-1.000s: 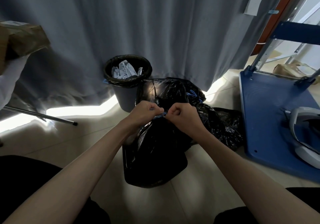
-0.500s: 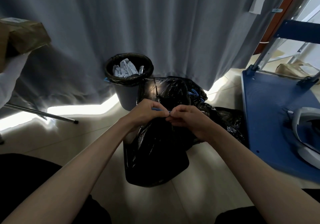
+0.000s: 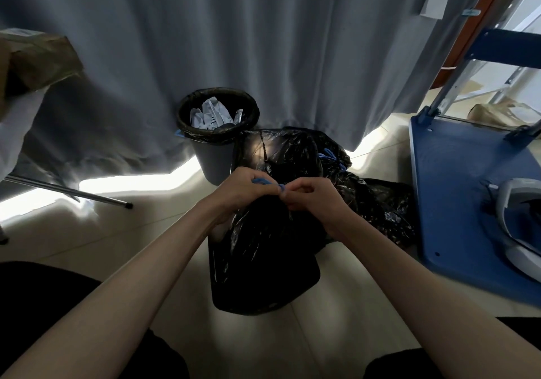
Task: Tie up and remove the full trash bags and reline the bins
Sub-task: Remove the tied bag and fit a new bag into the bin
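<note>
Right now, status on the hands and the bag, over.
Left hand and right hand both pinching blue drawstring atop black bag. Knot unfinished. Bin behind still full, lined. Nothing in the way.

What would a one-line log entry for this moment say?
step: tying bag | left hand: pinches blue drawstring | right hand: pinches it too | black trash bag: on floor | bin: not yet emptied
</note>
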